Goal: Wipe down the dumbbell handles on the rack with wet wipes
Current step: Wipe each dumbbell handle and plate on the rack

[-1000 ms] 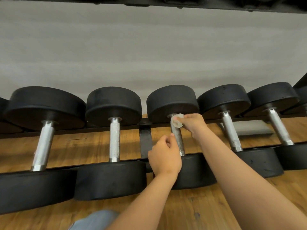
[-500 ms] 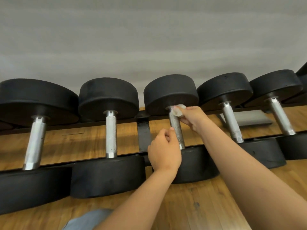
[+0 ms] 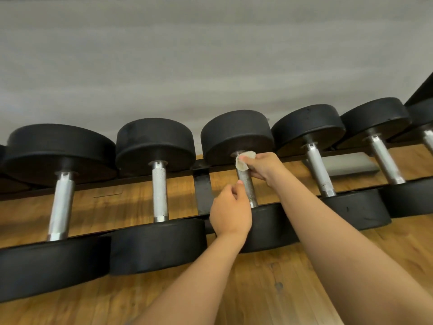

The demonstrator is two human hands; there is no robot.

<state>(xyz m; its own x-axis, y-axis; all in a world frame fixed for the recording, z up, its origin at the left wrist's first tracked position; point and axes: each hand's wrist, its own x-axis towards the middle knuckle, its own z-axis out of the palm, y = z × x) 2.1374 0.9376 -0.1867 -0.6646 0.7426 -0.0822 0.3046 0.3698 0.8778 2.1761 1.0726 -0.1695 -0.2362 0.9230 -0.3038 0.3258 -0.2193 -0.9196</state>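
Head view: five black round-headed dumbbells lie side by side across the two rails of a low black metal rack (image 3: 202, 193). Each steel bar runs from the far rail to the near one.

The right hand (image 3: 262, 166) reaches in from the right. It pinches a small crumpled white wet wipe (image 3: 243, 160) between thumb and fingers and presses it against the far end of the middle dumbbell's dull steel handle (image 3: 248, 191). The wipe sits just below that dumbbell's far black head (image 3: 236, 134).

The left hand (image 3: 230, 212) sits at the near end of the same handle, on its left side. Its fingers are curled inward and the thumb tip touches the steel. The back of the hand hides the fingers, so it cannot be told whether they close round the bar. Both bare forearms stretch up from the lower edge of the view.

This handle looks darker and duller than the others. To its left are a bright knurled handle (image 3: 160, 191) and, further left, a thicker smooth silver handle (image 3: 61, 205). To its right are two more silver handles, one near (image 3: 319, 170) and one further off (image 3: 386, 160).

A wooden plank floor (image 3: 281, 289) shows beneath and in front of the rack, and a plain grey wall (image 3: 210, 66) stands behind it. A flat grey slab (image 3: 346, 165) lies on the floor beyond the far rail, between the two right-hand bars.
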